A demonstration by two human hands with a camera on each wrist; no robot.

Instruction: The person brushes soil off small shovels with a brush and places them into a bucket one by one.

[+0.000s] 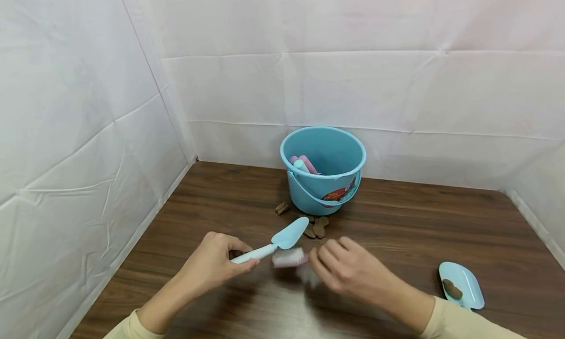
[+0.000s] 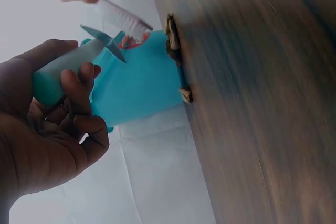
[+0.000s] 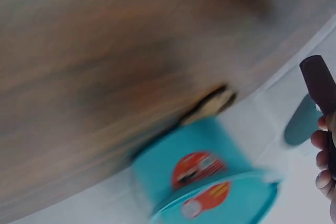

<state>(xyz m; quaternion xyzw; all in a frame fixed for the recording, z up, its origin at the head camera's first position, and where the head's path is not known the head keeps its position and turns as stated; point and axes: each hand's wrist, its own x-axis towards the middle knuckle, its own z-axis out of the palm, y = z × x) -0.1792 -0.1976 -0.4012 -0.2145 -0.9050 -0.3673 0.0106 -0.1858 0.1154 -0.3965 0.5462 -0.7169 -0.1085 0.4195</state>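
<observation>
My left hand pinches the handle of a small light blue garden trowel between thumb and fingers, its blade pointing away and to the right. A pink brush with white bristles, blurred, is gripped by its handle in my right hand. The brush head overlaps the lower edge of the trowel blade in the head view. In the left wrist view, the bristles hang near the trowel's blade. Just beyond the trowel, several brown lumps lie against the foot of a blue bucket.
Pink and light blue handles stick up inside the bucket. One brown lump lies left of the bucket. A light blue scoop holding a brown lump rests at right. White cloth walls the wooden table.
</observation>
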